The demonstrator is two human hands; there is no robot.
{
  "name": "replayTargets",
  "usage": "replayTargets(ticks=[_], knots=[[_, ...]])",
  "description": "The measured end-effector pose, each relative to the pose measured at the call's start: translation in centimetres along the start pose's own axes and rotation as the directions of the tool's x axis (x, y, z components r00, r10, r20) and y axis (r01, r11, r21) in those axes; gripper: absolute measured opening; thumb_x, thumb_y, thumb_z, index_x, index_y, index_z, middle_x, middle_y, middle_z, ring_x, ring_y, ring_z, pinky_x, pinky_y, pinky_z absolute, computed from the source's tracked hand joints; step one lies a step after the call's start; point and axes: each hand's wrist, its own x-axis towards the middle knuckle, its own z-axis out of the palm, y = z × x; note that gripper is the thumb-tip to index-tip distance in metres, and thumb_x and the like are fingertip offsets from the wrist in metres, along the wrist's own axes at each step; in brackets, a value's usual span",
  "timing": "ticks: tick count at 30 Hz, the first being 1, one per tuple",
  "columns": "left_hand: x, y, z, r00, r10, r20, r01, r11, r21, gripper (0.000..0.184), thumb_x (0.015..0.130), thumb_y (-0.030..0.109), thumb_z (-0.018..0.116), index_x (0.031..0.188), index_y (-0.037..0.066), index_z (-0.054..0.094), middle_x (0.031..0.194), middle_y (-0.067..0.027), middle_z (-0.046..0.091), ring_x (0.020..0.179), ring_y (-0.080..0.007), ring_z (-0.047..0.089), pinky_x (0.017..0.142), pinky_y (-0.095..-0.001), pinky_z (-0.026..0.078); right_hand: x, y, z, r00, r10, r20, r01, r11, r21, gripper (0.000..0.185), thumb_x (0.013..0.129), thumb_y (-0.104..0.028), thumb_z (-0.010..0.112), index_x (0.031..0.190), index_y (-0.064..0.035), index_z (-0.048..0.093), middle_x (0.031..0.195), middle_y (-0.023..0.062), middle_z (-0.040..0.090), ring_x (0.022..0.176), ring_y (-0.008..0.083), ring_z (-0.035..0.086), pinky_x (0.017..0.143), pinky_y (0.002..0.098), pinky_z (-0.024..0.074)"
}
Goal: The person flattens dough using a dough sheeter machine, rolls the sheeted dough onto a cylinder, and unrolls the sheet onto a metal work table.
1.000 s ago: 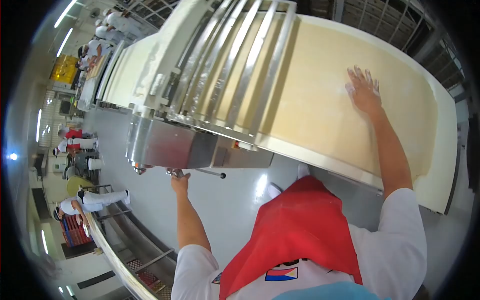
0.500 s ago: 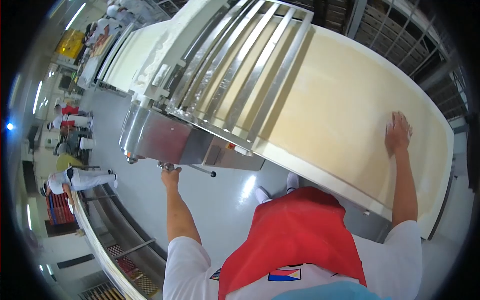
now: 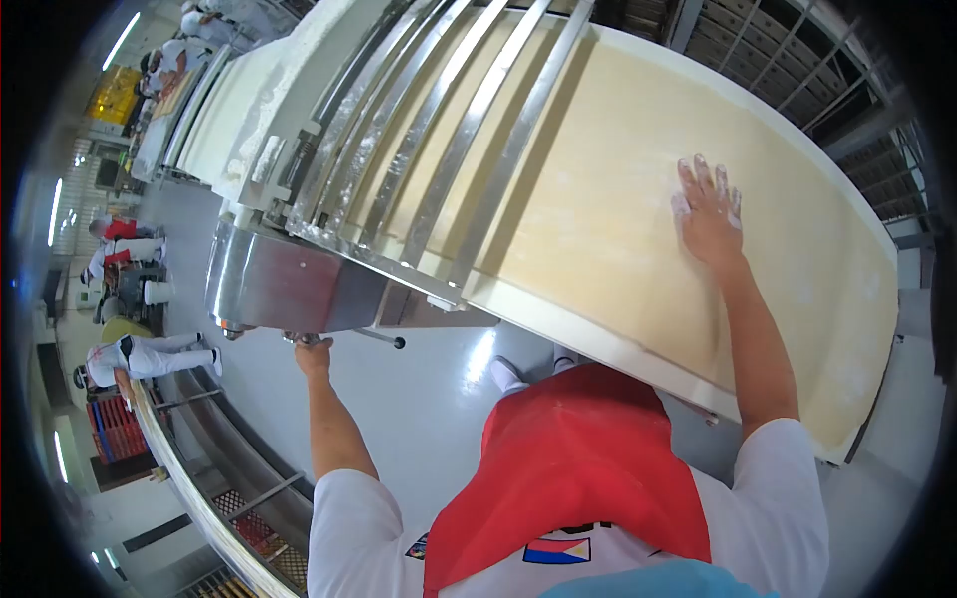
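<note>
A wide, pale yellow sheet of dough (image 3: 608, 199) covers the bed of a dough sheeter and runs under the metal bars of its guard (image 3: 478, 130). My right hand (image 3: 710, 214) lies palm down on the sheet, fingers spread and dusted with flour. My left hand (image 3: 313, 354) is closed around a metal handle (image 3: 299, 338) at the underside of the sheeter's steel housing (image 3: 289, 279). To the right of that hand, a thin lever with a black knob (image 3: 399, 343) sticks out. Part of the handle is hidden by my fingers.
Wire racks (image 3: 797, 60) stand beyond the far side of the bed. On the left runs a long metal-edged bench (image 3: 184, 468), with a person in white (image 3: 150, 357) leaning at it. Several other people work farther back. A yellow crate (image 3: 115, 95) sits at upper left.
My right hand has moved left across the dough, toward the guard bars, and its fingers are more spread. My left hand stays on the handle. The whole view has shifted slightly.
</note>
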Motion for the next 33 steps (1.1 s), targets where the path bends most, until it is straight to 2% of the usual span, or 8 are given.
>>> replayTargets(ticks=[6,8,11,15,18,22,27,33], knots=[[0.1,0.2,0.1,0.998,-0.008,-0.064,0.012,0.998,0.064,0.046,0.057,0.017,0.084,0.095,0.0,0.065,0.09,-0.0147,0.071,0.084,-0.032,0.066,0.08,-0.0399,0.05,-2.7,5.8,-0.1,1.0,-0.009,-0.017,0.009,0.999,0.043,0.058,0.096,-0.036,0.047,0.151,-0.0265,0.03,0.16,0.0023,0.021,0.148,0.0319,0.014,0.118,0.057,0.0113],[-0.6,1.1,-0.2,0.997,-0.043,-0.072,0.045,0.998,0.038,0.046,0.057,0.017,0.084,0.096,0.001,0.066,0.091,-0.0149,0.071,0.085,-0.0319,0.067,0.081,-0.04,0.05,-2.8,6.1,-0.6,0.99,0.136,0.04,-0.136,0.991,0.011,0.057,0.096,-0.036,0.048,0.15,-0.0246,0.033,0.16,0.0029,0.022,0.148,0.031,0.015,0.117,0.0586,0.0118],[-1.1,1.5,-0.3,0.995,-0.067,-0.073,0.069,0.997,0.018,0.047,0.057,0.017,0.085,0.098,0.001,0.066,0.092,-0.0152,0.071,0.086,-0.0317,0.067,0.081,-0.0403,0.05,-0.4,4.9,3.1,0.991,0.083,-0.109,-0.092,0.992,-0.086,0.054,0.096,-0.036,0.046,0.148,-0.0219,0.036,0.16,0.0045,0.022,0.148,0.0306,0.015,0.116,0.06,0.0113],[-0.3,1.3,-0.4,0.999,-0.038,-0.029,0.042,0.986,0.16,0.046,0.058,0.016,0.085,0.097,0.002,0.066,0.091,-0.0142,0.071,0.084,-0.0314,0.067,0.079,-0.0404,0.05,2.1,-5.9,-1.3,0.983,-0.168,-0.067,0.17,0.985,0.013,0.055,0.098,-0.041,0.041,0.149,-0.0214,0.034,0.16,0.0065,0.021,0.148,0.0321,0.015,0.116,0.061,0.0115],[0.4,-0.2,0.3,1.0,0.002,-0.019,-0.002,1.0,-0.003,0.049,0.058,0.015,0.086,0.1,0.002,0.065,0.093,-0.0124,0.07,0.084,-0.0291,0.065,0.08,-0.0395,0.05,1.9,-7.7,-0.5,0.985,-0.167,0.03,0.163,0.981,0.106,0.057,0.098,-0.043,0.04,0.151,-0.0222,0.03,0.16,0.0065,0.02,0.148,0.0337,0.014,0.116,0.0611,0.0108],[-1.1,2.1,-0.8,0.993,-0.121,0.005,0.121,0.99,0.07,0.044,0.059,0.017,0.085,0.095,0.0,0.066,0.093,-0.0189,0.07,0.088,-0.0351,0.066,0.08,-0.0421,0.05,-1.0,-4.4,0.0,0.985,-0.169,-0.01,0.17,0.985,0.041,0.059,0.098,-0.042,0.04,0.152,-0.0227,0.028,0.16,0.0069,0.019,0.148,0.0358,0.013,0.116,0.0618,0.0098],[-0.5,1.1,0.0,0.996,-0.03,-0.087,0.034,0.998,0.045,0.046,0.059,0.017,0.084,0.097,0.0,0.066,0.096,-0.0224,0.069,0.094,-0.0413,0.065,0.083,-0.0472,0.051,-3.0,-0.3,0.1,0.997,-0.082,0.002,0.082,0.997,0.007,0.058,0.097,-0.04,0.043,0.151,-0.0221,0.029,0.16,0.0071,0.018,0.147,0.0371,0.015,0.115,0.0642,0.0103],[-2.0,2.6,-1.4,0.996,-0.083,-0.029,0.083,0.997,-0.003,0.052,0.06,0.019,0.085,0.105,0.001,0.064,0.098,-0.0211,0.069,0.095,-0.0404,0.066,0.084,-0.0461,0.05,-3.4,-8.5,-2.0,0.987,-0.149,0.056,0.147,0.988,0.038,0.059,0.097,-0.04,0.044,0.152,-0.0235,0.029,0.161,0.0041,0.019,0.148,0.0356,0.011,0.116,0.0628,0.0072]])
